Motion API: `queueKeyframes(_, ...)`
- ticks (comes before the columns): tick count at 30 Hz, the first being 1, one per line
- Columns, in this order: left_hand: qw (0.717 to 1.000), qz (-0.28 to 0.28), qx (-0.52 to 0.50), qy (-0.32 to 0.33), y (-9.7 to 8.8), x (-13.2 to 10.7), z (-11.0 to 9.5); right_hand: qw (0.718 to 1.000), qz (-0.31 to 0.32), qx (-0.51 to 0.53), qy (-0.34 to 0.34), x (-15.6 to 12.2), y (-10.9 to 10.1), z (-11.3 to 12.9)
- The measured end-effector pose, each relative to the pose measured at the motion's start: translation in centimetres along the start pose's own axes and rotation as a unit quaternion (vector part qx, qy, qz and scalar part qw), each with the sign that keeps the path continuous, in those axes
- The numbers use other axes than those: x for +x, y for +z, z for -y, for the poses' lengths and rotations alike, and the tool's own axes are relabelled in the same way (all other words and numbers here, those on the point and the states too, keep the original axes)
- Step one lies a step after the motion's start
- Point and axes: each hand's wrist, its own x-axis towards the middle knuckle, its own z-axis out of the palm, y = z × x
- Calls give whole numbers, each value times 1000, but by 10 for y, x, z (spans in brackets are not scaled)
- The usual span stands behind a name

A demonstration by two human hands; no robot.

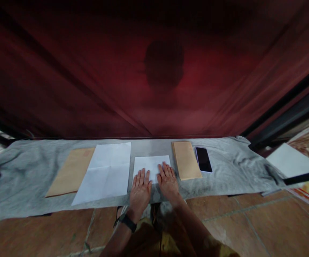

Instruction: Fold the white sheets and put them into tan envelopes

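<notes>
A folded sheet of white paper (151,162) lies on the grey cloth in front of me. My left hand (140,191) rests flat on its lower left part, fingers stretched out. On its right side my right hand (167,180) is pressed down flat, the fingers a little apart. Both palms cover the paper's near edge in part. To the left lies a larger unfolded white sheet (107,175) with crease lines, overlapping a brown envelope (70,173). A stack of smaller brown envelopes (187,160) sits just right of my right hand.
A smartphone (204,159) with a dark screen lies beside the small envelopes. Grey cloth (232,171) covers the narrow table. A red fabric wall (103,89) rises behind it, with dark poles (290,114) at the right. A white sheet (292,160) lies beyond the table's right end.
</notes>
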Motion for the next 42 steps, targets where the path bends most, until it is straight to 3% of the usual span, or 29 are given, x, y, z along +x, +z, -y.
queueKeyframes(5, 1000, 4, 10, 2, -3, 0, -3, 1000, 15, 0, 11, 8, 2, 8)
queueKeyframes(12, 1000, 22, 19, 10, -5, 0, -3, 996, 59, 36, -51, 31, 13, 32)
queueKeyframes(22, 1000, 12, 19, -1, -3, 0, -3, 1000, 2, 0, -22, 31, 23, 1)
queueKeyframes(29, 1000, 9, 2, -4, -3, 0, -4, 999, -23, -26, 39, 36, 24, -11)
queueKeyframes(32, 1000, 3, 2, -6, -5, 1, -5, 998, 12, -32, 47, 51, 13, -9)
queueKeyframes(36, 1000, 4, 7, -11, -7, 1, -7, 989, 139, -37, 28, 81, -11, -5)
queueKeyframes(42, 1000, 3, 11, -10, -8, 1, -7, 978, 199, -28, 47, 119, -26, -6)
